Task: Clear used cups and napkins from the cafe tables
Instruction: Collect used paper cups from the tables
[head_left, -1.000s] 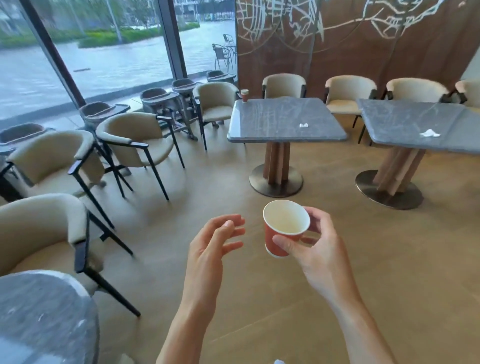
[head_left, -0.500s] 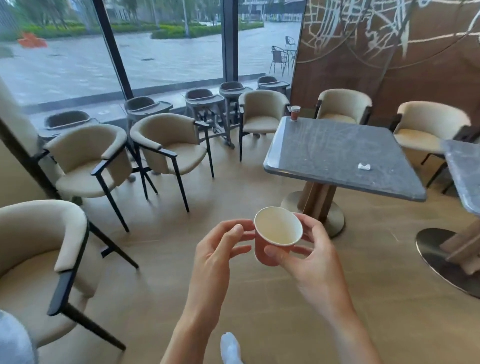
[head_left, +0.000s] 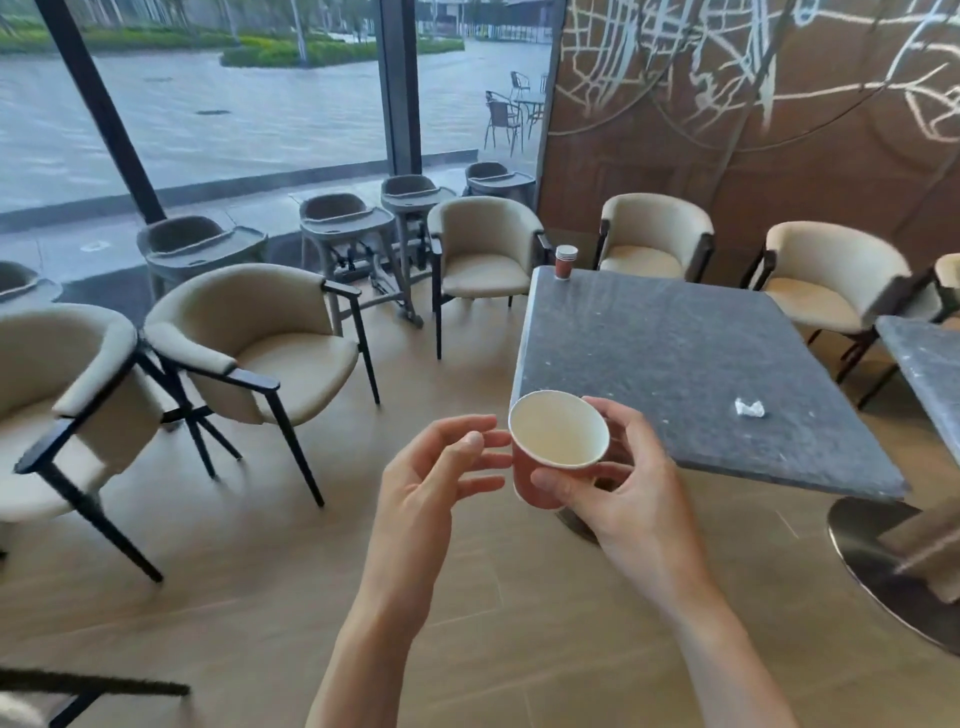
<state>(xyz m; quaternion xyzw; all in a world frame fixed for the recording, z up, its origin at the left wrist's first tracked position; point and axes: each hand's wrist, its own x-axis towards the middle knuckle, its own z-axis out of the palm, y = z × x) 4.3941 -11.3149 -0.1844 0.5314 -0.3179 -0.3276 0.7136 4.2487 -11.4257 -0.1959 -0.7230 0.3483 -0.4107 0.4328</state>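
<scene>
Cafe floor, red paper cup (head_left: 551, 457) in right hand (head_left: 621, 493) grip

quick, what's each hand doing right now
Left hand: open, fingers loosely bent beside the cup, gripping nothing.
Right hand: holding the red paper cup.

You stand on a light wooden floor (head_left: 467, 613), and daylight comes through the tall windows (head_left: 249, 104) on your left. Cream armchairs (head_left: 270, 343) with dark legs and grey high chairs (head_left: 348, 228) stand around the grey stone bench (head_left: 675, 364). Behind it is a brown wall (head_left: 753, 130) with white line drawings.
</scene>
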